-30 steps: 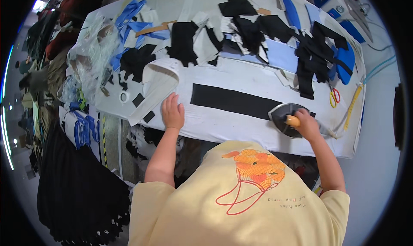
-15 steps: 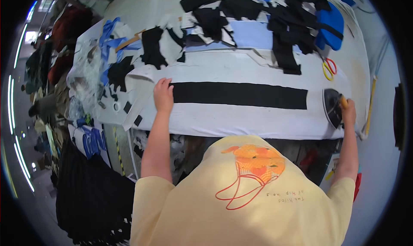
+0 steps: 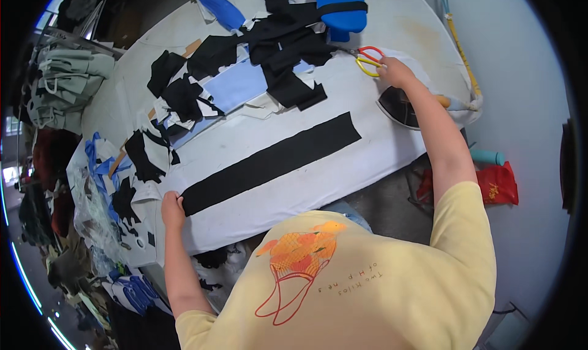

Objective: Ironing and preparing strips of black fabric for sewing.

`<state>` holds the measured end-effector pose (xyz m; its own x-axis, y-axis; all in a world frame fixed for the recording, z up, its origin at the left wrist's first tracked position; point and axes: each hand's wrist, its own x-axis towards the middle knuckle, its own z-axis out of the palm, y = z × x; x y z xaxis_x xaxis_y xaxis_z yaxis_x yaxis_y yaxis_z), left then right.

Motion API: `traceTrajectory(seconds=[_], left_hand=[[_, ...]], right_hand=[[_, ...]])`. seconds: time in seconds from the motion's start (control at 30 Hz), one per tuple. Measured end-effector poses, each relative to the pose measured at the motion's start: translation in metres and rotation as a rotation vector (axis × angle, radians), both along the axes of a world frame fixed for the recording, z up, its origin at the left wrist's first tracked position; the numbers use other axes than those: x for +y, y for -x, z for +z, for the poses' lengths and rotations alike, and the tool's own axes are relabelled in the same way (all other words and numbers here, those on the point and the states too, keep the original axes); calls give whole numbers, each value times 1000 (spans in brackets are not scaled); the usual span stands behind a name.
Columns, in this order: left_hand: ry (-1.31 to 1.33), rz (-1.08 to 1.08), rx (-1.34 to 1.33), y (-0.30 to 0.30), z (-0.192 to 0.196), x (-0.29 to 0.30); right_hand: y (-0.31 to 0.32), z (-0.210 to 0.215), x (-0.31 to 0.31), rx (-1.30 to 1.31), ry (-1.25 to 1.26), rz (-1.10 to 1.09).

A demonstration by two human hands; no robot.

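A long black fabric strip [image 3: 269,162] lies flat on the white padded table [image 3: 343,178]. My left hand [image 3: 172,205] grips the strip's left end at the near edge, fingers curled over it. My right hand [image 3: 395,73] reaches far right, with its fingertips touching the handles of red-and-yellow scissors [image 3: 369,61] that lie on the table. A dark iron [image 3: 399,108] with an orange handle rests just under my right forearm, and no hand is on it.
Black and light blue fabric pieces [image 3: 245,80] are heaped along the far side of the table. A blue padded block [image 3: 341,4] stands at the back. Grey garments [image 3: 73,74] are stacked at the left. A red bag [image 3: 499,183] lies on the floor at the right.
My right hand has let go of the iron and moved up to the scissors. My left hand stays at the strip's left end. The camera has tilted, so the table now looks slanted.
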<state>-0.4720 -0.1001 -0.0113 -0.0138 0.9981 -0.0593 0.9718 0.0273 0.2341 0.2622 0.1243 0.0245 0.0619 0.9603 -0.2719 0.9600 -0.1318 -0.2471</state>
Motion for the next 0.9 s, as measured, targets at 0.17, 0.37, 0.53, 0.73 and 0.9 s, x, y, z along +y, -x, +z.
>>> traceTrajectory(seconds=[0.17,0.37,0.53,0.73,0.9], left_hand=[[191,244,-23,-9,9,7],[255,286,17,6,-12,-11],[158,302,-71,-9,11,-19],[280,454,-499,-15,26,-15],[383,633,-757,-11,12,-22]], right_hand=[[10,-49,47,-342,11,-64],[28,-20,56,-347,142,137],[14,-9,51,-193,136,0],[17,53,-38,287,27,-222],[60,74,-169,883,80,-277]])
